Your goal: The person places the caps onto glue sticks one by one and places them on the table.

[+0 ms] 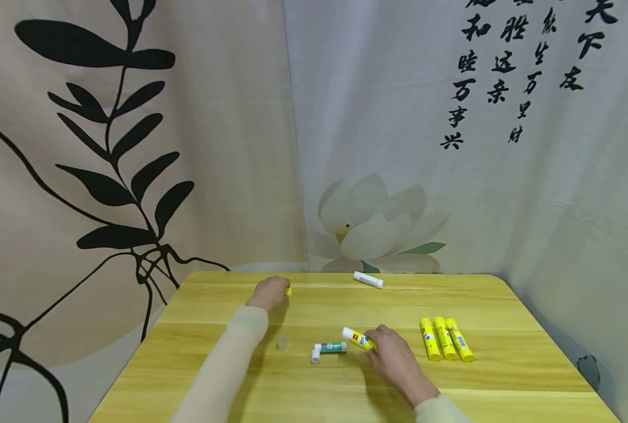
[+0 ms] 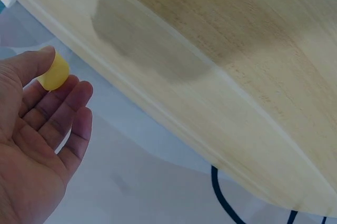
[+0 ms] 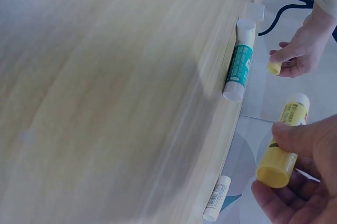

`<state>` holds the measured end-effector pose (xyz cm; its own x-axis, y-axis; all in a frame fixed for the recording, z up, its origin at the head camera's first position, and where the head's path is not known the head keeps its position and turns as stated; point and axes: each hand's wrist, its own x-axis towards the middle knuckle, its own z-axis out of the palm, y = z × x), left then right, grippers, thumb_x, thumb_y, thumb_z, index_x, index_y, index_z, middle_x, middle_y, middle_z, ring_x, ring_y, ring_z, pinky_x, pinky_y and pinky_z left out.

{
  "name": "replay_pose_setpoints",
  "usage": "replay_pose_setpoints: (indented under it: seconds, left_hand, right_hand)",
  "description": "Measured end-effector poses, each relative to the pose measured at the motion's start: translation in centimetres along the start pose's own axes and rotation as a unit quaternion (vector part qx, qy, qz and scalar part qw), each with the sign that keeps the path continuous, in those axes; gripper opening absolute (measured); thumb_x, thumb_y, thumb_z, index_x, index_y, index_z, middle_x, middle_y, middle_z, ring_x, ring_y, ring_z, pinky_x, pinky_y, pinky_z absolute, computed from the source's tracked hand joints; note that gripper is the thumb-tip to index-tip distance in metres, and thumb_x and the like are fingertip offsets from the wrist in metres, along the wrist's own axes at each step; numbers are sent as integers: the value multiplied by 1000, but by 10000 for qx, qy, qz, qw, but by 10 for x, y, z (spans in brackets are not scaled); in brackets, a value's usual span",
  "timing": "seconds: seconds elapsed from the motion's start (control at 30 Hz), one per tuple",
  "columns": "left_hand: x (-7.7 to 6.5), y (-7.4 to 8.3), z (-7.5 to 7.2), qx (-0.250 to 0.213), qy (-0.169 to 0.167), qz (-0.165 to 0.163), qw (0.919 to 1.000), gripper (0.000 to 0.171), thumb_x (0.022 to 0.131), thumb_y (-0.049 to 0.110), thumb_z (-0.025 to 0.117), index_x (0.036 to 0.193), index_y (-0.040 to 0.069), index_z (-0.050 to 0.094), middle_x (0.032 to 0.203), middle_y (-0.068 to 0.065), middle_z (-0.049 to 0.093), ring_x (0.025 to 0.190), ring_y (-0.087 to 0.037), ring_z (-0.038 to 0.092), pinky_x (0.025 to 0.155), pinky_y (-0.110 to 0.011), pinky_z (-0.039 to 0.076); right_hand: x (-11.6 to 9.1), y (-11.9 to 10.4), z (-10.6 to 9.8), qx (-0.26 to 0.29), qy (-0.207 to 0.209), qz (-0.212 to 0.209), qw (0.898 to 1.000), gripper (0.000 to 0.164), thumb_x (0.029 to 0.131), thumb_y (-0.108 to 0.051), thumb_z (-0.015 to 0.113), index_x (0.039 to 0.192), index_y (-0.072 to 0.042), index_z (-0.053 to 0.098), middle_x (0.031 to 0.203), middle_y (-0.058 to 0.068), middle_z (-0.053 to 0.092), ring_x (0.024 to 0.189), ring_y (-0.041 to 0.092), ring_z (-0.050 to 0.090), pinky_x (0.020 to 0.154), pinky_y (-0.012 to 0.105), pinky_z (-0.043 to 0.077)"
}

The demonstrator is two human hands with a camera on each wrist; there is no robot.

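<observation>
Up near the table's far edge, my left hand (image 1: pixel 269 292) pinches a small yellow cap (image 2: pixel 55 74) between thumb and fingers. My right hand (image 1: pixel 395 359) grips a yellow glue stick (image 3: pixel 279 155) by its body, thumb on one side and fingers on the other. The uncapped white end of that glue stick (image 1: pixel 355 337) points left and away from me, held over the table. Just left of it lies a green-and-white glue stick (image 1: pixel 333 348) on its side. A short white piece (image 1: pixel 315 356) sits at its left end.
Three yellow glue sticks (image 1: pixel 445 339) lie side by side at the right of the wooden table (image 1: pixel 514 376). A white glue stick (image 1: pixel 368 279) lies by the far edge. Left of the green one is a small translucent disc (image 1: pixel 282 342). A printed curtain (image 1: pixel 239 147) hangs behind.
</observation>
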<state>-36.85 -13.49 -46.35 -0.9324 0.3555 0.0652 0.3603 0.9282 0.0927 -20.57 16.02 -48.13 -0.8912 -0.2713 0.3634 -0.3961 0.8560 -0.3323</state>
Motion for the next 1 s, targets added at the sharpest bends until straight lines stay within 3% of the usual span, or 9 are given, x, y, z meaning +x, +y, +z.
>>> replay_pose_setpoints:
  seconds: [0.27, 0.5, 1.0]
  left_hand:
    - [-4, 12, -4, 58, 202, 381, 9991, 10, 86, 11, 75, 92, 8, 68, 88, -5, 69, 83, -23, 66, 74, -39, 55]
    - [-10, 21, -2, -15, 177, 340, 9993, 17, 86, 14, 78, 100, 7, 70, 92, -5, 71, 85, -23, 67, 74, -39, 56]
    - [-22, 42, -4, -24, 237, 665, 9975, 15, 88, 16, 77, 98, 8, 69, 87, -1, 67, 80, -18, 65, 71, -34, 56]
  right_hand:
    - [4, 3, -2, 116, -158, 36, 9998, 33, 75, -4, 84, 106, -2, 72, 88, 2, 62, 77, 14, 57, 67, 34, 53]
    - [4, 6, 1, 87, -54, -13, 9999, 31, 75, -5, 84, 104, -3, 72, 87, 0, 61, 76, 14, 57, 66, 35, 52]
    - [6, 8, 2, 64, -99, -5, 9999, 29, 76, -5, 83, 103, -3, 72, 86, 0, 61, 76, 14, 57, 67, 36, 52]
